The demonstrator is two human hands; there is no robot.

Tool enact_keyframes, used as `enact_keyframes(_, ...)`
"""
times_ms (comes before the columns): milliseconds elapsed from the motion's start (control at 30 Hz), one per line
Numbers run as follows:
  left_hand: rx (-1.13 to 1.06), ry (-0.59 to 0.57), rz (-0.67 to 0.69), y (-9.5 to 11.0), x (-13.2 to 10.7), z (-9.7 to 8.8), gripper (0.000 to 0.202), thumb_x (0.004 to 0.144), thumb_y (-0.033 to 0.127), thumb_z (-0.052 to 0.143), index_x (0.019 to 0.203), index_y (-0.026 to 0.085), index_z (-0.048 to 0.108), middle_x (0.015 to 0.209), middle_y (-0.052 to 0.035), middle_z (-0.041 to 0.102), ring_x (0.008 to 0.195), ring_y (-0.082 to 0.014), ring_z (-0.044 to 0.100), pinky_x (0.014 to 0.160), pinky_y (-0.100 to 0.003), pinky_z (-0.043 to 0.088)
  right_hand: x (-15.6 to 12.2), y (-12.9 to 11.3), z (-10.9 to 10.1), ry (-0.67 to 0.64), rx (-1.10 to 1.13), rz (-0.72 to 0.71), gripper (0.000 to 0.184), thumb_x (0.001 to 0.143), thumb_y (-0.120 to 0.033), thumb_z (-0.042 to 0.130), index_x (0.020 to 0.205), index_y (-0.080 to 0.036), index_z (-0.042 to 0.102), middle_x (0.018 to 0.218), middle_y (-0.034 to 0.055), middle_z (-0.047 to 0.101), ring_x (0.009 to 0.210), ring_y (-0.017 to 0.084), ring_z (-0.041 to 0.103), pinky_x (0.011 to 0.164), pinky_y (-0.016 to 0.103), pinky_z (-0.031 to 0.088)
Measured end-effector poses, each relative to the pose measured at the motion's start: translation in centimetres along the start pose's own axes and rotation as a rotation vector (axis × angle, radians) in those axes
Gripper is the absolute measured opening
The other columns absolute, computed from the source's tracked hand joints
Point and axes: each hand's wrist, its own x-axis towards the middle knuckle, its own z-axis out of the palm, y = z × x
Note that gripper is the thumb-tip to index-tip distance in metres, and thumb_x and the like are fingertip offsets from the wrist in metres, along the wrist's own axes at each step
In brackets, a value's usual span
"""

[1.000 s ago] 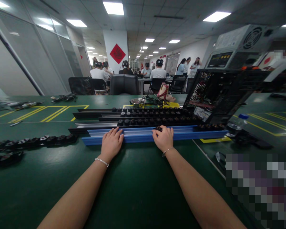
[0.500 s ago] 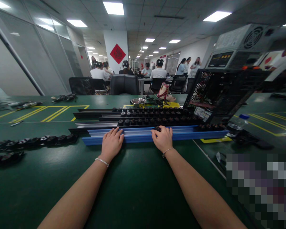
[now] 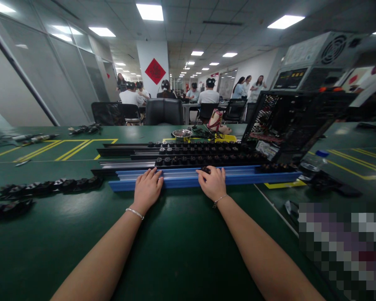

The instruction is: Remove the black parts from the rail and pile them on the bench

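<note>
A long blue rail [image 3: 181, 179] lies across the green table [image 3: 175, 251] in front of me. My left hand [image 3: 147, 190] rests on its near edge, fingers curled over the rail. My right hand [image 3: 213, 184] sits on the rail further right, its fingertips pinched on a small black part [image 3: 207, 170] in the rail's channel. Behind the blue rail lie black rails [image 3: 181, 161] filled with rows of similar black parts. More black parts [image 3: 271, 168] sit at the blue rail's right end.
Strings of black parts [image 3: 50, 184] lie at the left. An open computer case [image 3: 291, 125] stands at the right with a water bottle [image 3: 313, 161] beside it. A metal bowl [image 3: 181, 134] sits behind the rails. People sit at tables far back.
My right hand has slid slightly left along the blue rail with the black part. The left hand has stayed in place.
</note>
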Motion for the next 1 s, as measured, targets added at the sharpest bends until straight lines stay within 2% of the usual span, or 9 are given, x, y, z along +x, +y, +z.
enact_keyframes(167,-0.023,0.005,-0.002,0.03,0.01,-0.08,0.044,0.09,0.04,0.029,0.121,0.026,0.056,0.133,-0.0044,0.051,0.125,-0.0236,0.042,0.1,-0.043,0.033,0.0,-0.08,-0.1,0.002,0.012,-0.03,0.031,0.085,-0.036,0.042,0.108,-0.037,0.064,0.11,0.0059,0.056,0.099,0.022,0.046,0.101,0.051,0.02)
enact_keyframes(267,-0.014,-0.003,-0.012,0.11,0.02,-0.16,0.044,0.09,0.04,0.029,0.121,0.027,0.056,0.133,-0.0039,0.051,0.125,-0.023,0.041,0.1,-0.042,0.033,0.02,-0.08,-0.14,-0.001,0.032,-0.039,0.04,0.085,-0.035,0.042,0.123,-0.035,0.053,0.109,0.0056,0.058,0.099,0.022,0.047,0.102,0.05,0.02)
enact_keyframes(333,-0.008,-0.005,-0.013,0.13,0.03,-0.18,0.043,0.09,0.04,0.029,0.121,0.027,0.056,0.134,-0.0035,0.051,0.125,-0.0224,0.041,0.1,-0.041,0.033,0.05,-0.07,-0.09,0.0,0.066,-0.036,0.048,0.085,-0.035,0.041,0.133,-0.03,0.042,0.107,0.0061,0.059,0.098,0.022,0.048,0.102,0.049,0.02)
enact_keyframes(400,-0.007,0.0,-0.007,0.12,0.03,-0.14,0.043,0.09,0.04,0.029,0.121,0.027,0.056,0.134,-0.0036,0.051,0.125,-0.0224,0.041,0.1,-0.041,0.033,0.1,-0.03,0.05,0.012,0.1,-0.018,0.052,0.085,-0.034,0.04,0.135,-0.022,0.038,0.107,0.0077,0.061,0.099,0.023,0.049,0.103,0.047,0.02)
enact_keyframes(500,-0.008,0.008,0.002,0.06,0.01,-0.06,0.044,0.09,0.04,0.028,0.121,0.025,0.056,0.133,-0.0042,0.051,0.125,-0.023,0.041,0.099,-0.042,0.034,0.21,0.09,0.29,0.038,0.126,0.03,0.053,0.084,-0.033,0.041,0.132,-0.012,0.037,0.106,0.0105,0.062,0.101,0.024,0.05,0.104,0.046,0.02)
enact_keyframes(567,-0.004,0.013,0.001,0.04,0.0,-0.06,0.044,0.09,0.04,0.028,0.121,0.025,0.056,0.133,-0.0041,0.051,0.125,-0.0229,0.041,0.099,-0.042,0.033,0.3,0.21,0.39,0.055,0.126,0.065,0.051,0.083,-0.033,0.042,0.129,-0.01,0.04,0.105,0.011,0.063,0.1,0.024,0.051,0.103,0.046,0.02)
enact_keyframes(700,-0.004,0.008,-0.001,0.08,-0.04,-0.25,0.044,0.091,0.04,0.028,0.121,0.025,0.056,0.133,-0.0041,0.051,0.125,-0.0226,0.041,0.1,-0.041,0.033,0.43,0.45,0.32,0.067,0.082,0.1,0.033,0.082,-0.034,0.042,0.106,-0.015,0.056,0.099,0.0108,0.065,0.095,0.025,0.053,0.099,0.046,0.024)
enact_keyframes(767,-0.006,0.003,-0.004,0.13,-0.06,-0.37,0.043,0.091,0.039,0.028,0.12,0.025,0.056,0.134,-0.0041,0.05,0.125,-0.0226,0.041,0.1,-0.041,0.033,0.46,0.5,0.23,0.056,0.068,0.093,0.029,0.083,-0.035,0.042,0.096,-0.017,0.06,0.095,0.0103,0.066,0.093,0.025,0.053,0.098,0.046,0.025)
enact_keyframes(1000,-0.022,0.011,-0.008,0.07,-0.04,-0.28,0.043,0.09,0.039,0.03,0.121,0.026,0.056,0.134,-0.0044,0.05,0.125,-0.0234,0.041,0.099,-0.042,0.034,0.45,0.51,0.38,0.062,0.075,0.064,0.027,0.082,-0.035,0.043,0.094,-0.018,0.061,0.093,0.0086,0.067,0.093,0.023,0.054,0.1,0.045,0.023)
